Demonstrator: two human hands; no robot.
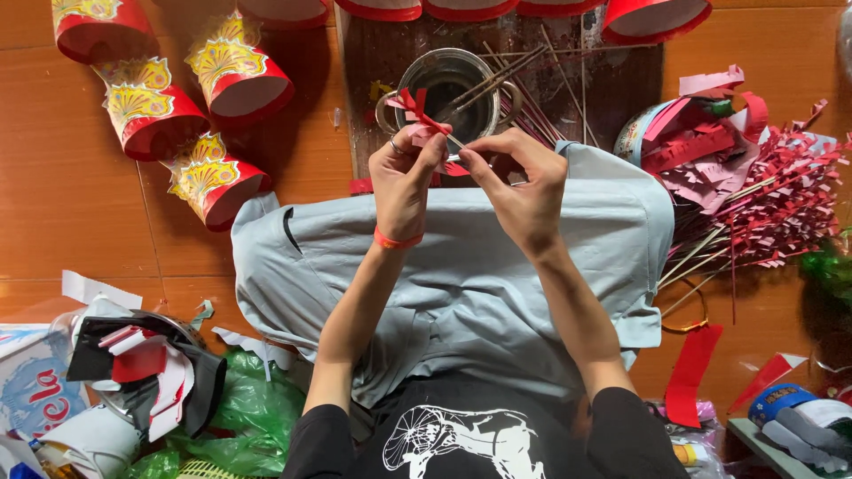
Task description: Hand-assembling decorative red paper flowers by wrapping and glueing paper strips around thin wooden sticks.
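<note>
Both hands up over the lap, just in front of the metal pot (446, 84). Left hand (404, 177) pinches the red fringed paper strip (415, 113); right hand (524, 182) pinches the thin stick (454, 139) it wraps. Finished fringed sticks (763, 204) are piled on the floor to the right.

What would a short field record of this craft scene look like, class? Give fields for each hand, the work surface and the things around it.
left hand: pinches fringed red paper at the top of a thin stick
right hand: pinches the same stick a little lower
lap: grey cloth spread under both hands
ahead: metal pot with sticks in it
left side: red and gold paper cups lying on the wooden floor
right side: pile of finished red fringed sticks
</note>
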